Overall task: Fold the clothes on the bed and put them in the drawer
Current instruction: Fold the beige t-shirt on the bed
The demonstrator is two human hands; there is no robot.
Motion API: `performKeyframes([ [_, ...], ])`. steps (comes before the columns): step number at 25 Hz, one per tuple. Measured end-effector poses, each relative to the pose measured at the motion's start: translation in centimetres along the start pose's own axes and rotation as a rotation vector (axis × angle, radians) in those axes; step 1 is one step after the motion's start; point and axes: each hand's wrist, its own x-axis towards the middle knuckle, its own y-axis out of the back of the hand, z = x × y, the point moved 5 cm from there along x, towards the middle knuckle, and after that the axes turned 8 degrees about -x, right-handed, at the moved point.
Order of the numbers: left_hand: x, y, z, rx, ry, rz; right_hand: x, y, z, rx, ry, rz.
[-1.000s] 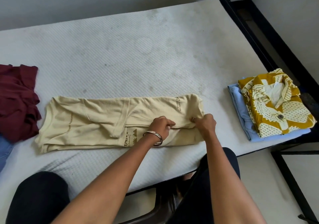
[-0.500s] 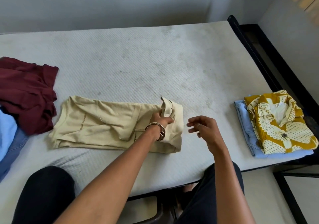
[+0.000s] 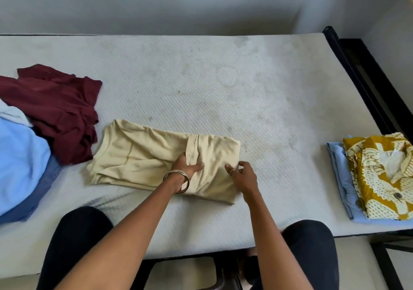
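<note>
Folding is under way in the head view, the only 1 given: the pale beige cotton T-shirt [image 3: 161,160] lies on the white quilted mattress [image 3: 223,84] of the bed, its right end doubled over the middle. The left hand [image 3: 186,167] lies with relaxed fingers on the doubled flap, its grip empty, probably to pin the crease. The right hand [image 3: 242,173] sits at the shirt's right edge, fingers loosely curled, holding nothing, likely ready to square that edge. Left of the shirt lie a crumpled maroon garment [image 3: 55,111] and a light blue garment [image 3: 20,162], seemingly awaiting folding. Well right of the shirt, a folded mustard-and-cream patterned shirt [image 3: 380,178] rests on folded light blue cloth [image 3: 339,178]. No drawer shows.
</note>
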Motion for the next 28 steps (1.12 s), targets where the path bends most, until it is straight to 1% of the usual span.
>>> performKeyframes([
  [2,0.6,-0.4,0.1,0.077,-0.025,-0.035,0.3,-0.6,0.4,-0.057,-0.002,0.046],
  [3,0.9,-0.2,-0.1,0.115,-0.024,-0.021,0.6,-0.7,0.6,-0.039,-0.030,0.066],
  [5,1.1,0.1,-0.1,0.137,-0.014,0.031,1.1,-0.3,0.9,0.121,-0.083,0.097],
  [7,0.6,0.3,0.1,0.200,0.013,0.135,1.3,0.2,1.2,0.210,-0.107,0.119],
  [8,-0.2,0.3,0.6,0.282,0.023,0.226,1.4,0.3,1.2,0.207,-0.113,0.121],
  [9,-1.1,0.4,1.3,0.401,-0.008,0.339,1.4,0.2,1.0,0.180,-0.115,0.121],
  [10,-2.0,0.3,2.2,0.527,-0.122,0.463,1.2,0.2,0.7,0.129,-0.121,0.127],
  [11,-2.8,0.0,3.0,0.642,-0.255,0.530,1.0,0.2,0.3,0.054,-0.116,0.147],
  [12,-2.8,-0.5,3.5,0.741,-0.393,0.539,0.8,0.4,-0.2,-0.033,-0.100,0.184],
  [13,-2.6,-1.1,3.9,0.804,-0.510,0.502,0.7,0.8,-0.7,-0.109,-0.065,0.234],
  [14,-2.0,-1.7,3.8,0.809,-0.528,0.412,0.5,1.2,-1.5,-0.143,-0.003,0.288],
  [15,-1.4,-2.1,3.4,0.781,-0.419,0.317,0.5,1.4,-2.3,-0.141,0.089,0.332],
  [16,-1.0,-2.2,2.8,0.721,-0.277,0.271,0.5,1.5,-2.9,-0.121,0.190,0.351],
  [17,-0.8,-2.0,2.2,0.653,-0.164,0.273,0.4,1.3,-3.6,-0.111,0.274,0.343],
  [18,-0.7,-2.0,1.8,0.603,-0.100,0.278,0.5,1.0,-3.9,-0.113,0.328,0.316],
  [19,-0.7,-2.2,1.6,0.577,-0.077,0.267,0.5,0.5,-4.0,-0.126,0.345,0.266],
  [21,-0.8,-2.2,1.8,0.507,-0.076,0.233,0.7,-0.3,-3.6,-0.151,0.316,0.184],
  [22,-0.5,-1.9,1.7,0.416,-0.077,0.215,0.9,-0.6,-3.1,-0.147,0.292,0.174],
  [25,-0.6,-0.6,1.6,0.154,-0.097,0.124,0.8,-0.9,-2.2,-0.084,0.251,0.241],
  [28,-0.8,0.7,1.4,-0.007,-0.221,0.012,0.1,-0.7,-1.7,-0.127,0.085,0.334],
])
